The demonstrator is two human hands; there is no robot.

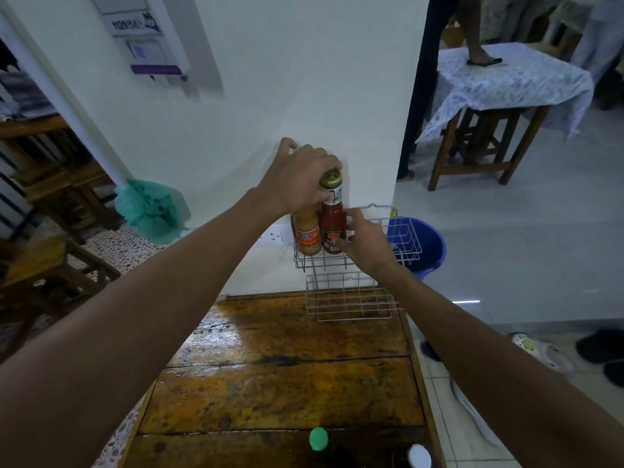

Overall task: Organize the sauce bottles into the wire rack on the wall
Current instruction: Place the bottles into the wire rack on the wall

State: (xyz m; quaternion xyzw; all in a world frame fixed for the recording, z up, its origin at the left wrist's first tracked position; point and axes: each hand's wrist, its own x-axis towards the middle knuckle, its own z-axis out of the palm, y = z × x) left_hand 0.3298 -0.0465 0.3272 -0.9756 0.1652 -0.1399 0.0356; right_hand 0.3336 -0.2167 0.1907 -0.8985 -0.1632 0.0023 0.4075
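Observation:
A two-tier wire rack hangs on the white wall above a wooden table. In the left end of its upper tier stand a yellow-orange sauce bottle and, touching it on the right, a red sauce bottle with a gold cap. My left hand grips the necks and tops of these bottles from above. My right hand touches the red bottle's lower right side and the rack's front wire. The lower tier holds nothing. A green-capped bottle and a white-capped bottle stand at the table's near edge.
A blue bucket sits on the floor behind the rack's right end. A wall socket lies left of the rack. Wooden stools stand at left, a cloth-covered table at back right, and shoes on the floor at right.

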